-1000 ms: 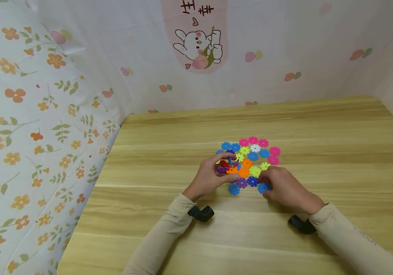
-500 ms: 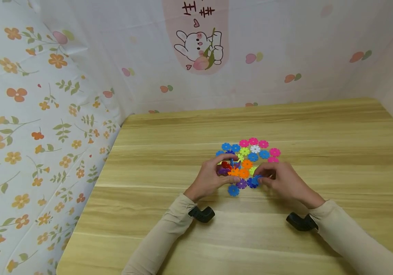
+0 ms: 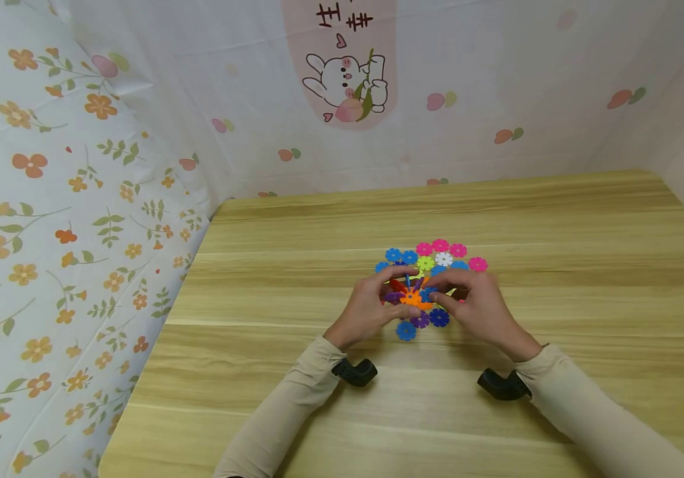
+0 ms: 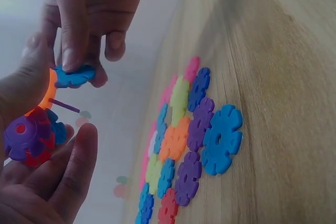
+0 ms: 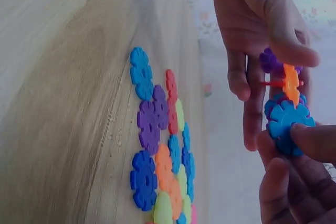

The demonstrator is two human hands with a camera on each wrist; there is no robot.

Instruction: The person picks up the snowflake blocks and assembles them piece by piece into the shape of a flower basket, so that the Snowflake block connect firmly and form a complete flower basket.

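Observation:
My left hand (image 3: 361,311) grips a small cluster of joined plastic snowflake discs above the table. An orange disc (image 3: 411,300) faces up in it; a purple disc (image 4: 29,135) and a red disc (image 4: 39,156) show lower in the left wrist view. Between thumb and fingers, my right hand (image 3: 482,309) pinches a blue snowflake disc (image 5: 289,121). That blue disc meets the orange disc's edge; whether their slots are engaged I cannot tell. Part of the cluster is hidden by the left fingers.
Several loose snowflake discs lie flat below and behind the hands, among them a blue one (image 3: 406,330), a dark blue one (image 3: 439,317) and a pink one (image 3: 478,264). The wooden table (image 3: 258,265) meets a patterned cloth (image 3: 246,99) at its back edge.
My right hand has picked up the blue disc from the right front of the loose discs and moved it left and up to the cluster. My left hand has stayed nearly in place.

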